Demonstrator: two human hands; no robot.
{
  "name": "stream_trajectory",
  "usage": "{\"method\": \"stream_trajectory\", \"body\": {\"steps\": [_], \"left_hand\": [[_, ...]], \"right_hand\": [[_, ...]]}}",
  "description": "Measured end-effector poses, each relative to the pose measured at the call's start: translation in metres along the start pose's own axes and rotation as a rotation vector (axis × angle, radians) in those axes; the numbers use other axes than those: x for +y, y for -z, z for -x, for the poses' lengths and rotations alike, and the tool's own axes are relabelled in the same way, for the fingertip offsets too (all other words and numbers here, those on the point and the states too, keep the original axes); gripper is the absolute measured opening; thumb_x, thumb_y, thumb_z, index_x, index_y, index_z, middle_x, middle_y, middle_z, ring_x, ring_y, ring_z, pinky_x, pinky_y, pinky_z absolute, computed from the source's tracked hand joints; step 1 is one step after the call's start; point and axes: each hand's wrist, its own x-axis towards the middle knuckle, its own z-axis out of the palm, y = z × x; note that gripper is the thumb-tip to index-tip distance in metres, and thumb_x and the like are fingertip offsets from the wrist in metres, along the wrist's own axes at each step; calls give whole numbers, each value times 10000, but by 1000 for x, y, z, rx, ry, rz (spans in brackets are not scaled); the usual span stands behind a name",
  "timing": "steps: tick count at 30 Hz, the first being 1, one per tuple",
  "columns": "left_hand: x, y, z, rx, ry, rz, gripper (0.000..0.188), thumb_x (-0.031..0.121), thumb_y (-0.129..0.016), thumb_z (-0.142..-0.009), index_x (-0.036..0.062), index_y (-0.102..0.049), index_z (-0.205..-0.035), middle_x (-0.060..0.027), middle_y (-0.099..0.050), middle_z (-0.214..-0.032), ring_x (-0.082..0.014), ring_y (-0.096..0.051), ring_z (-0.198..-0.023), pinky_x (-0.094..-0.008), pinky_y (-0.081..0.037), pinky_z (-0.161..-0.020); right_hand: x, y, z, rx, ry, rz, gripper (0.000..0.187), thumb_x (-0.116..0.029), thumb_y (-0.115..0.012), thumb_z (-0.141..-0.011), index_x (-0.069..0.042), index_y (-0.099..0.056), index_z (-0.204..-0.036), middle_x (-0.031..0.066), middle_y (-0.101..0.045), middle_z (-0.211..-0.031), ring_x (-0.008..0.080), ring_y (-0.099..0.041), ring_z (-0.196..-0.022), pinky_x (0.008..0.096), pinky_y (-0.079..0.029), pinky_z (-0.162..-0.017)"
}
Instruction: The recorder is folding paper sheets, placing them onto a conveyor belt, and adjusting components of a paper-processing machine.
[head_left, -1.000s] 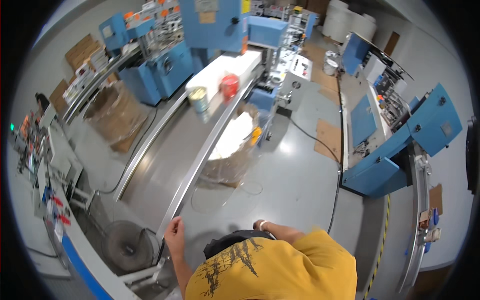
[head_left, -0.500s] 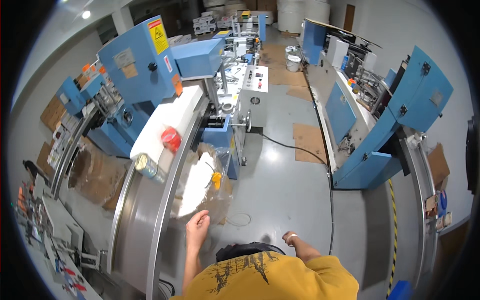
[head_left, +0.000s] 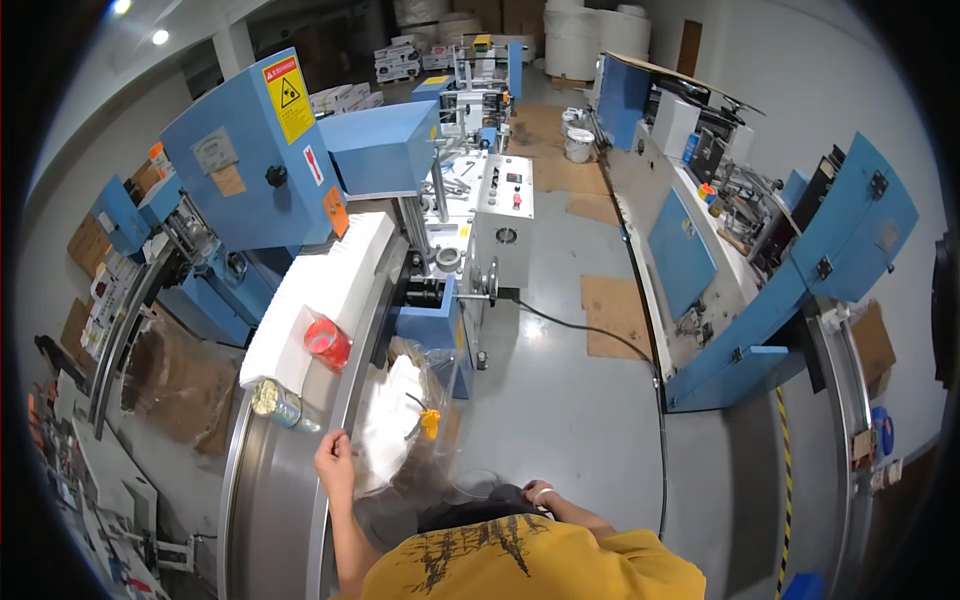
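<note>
Left hand: held (head_left: 335,462) low in the frame, left of centre, over the right rail (head_left: 319,540) of the metal chute (head_left: 272,500); contact with the rail cannot be told.
Left grip: fingers are bent in toward the thumb; whether anything is pinched cannot be told.
Right hand: held (head_left: 537,490) at lower centre, beside the dark trousers (head_left: 475,513); a pale band is worn at the wrist.
Right grip: partly hidden; spread or pressed together cannot be told.
Red container: seen (head_left: 327,344) left of centre, tilted, against the white stack (head_left: 330,275).
Jar: seen (head_left: 277,404) lower left of the red container, tilted, at the stack's near end.
Clear bag: seen (head_left: 392,425) right of the rail, with white material inside.
Blue machine: seen (head_left: 235,190) at upper left, beyond the stack.
</note>
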Motion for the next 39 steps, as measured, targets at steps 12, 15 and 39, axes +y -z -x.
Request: {"method": "stream_trajectory", "body": {"steps": [12, 15, 39], "left_hand": [[-55, -11, -39, 372, 210, -203, 193, 216, -580, -862, 32, -599, -806, -70, -572, -588, -198, -553, -543, -354, -425, -529], [-36, -29, -41, 481, 266, -543, 301, 321, -544, -882, 57, -551, -739, -102, -601, -628, -300, -590, -591, -425, -426, -539], [-24, -47, -29, 634, 305, -718, 359, 211, -547, -860, 113, -527, -1204, -124, -621, -679, -342, -590, -620, -450, -430, -566]], "right_hand": [[-67, 95, -70, -292, 201, 583, 342, -258, -657, -716, -47, -677, -985, 176, -645, -1052, 309, -615, -1000, 392, -488, -822], [-22, 107, -167, -361, 503, 817, 283, -267, -546, -801, -32, -680, -887, 161, -678, -853, 287, -647, -783, 384, -497, -717], [-205, 211, -150, -481, 407, 834, 295, -301, -569, -800, -40, -660, -905, 133, -663, -806, 281, -638, -706, 415, -502, -648]]}}
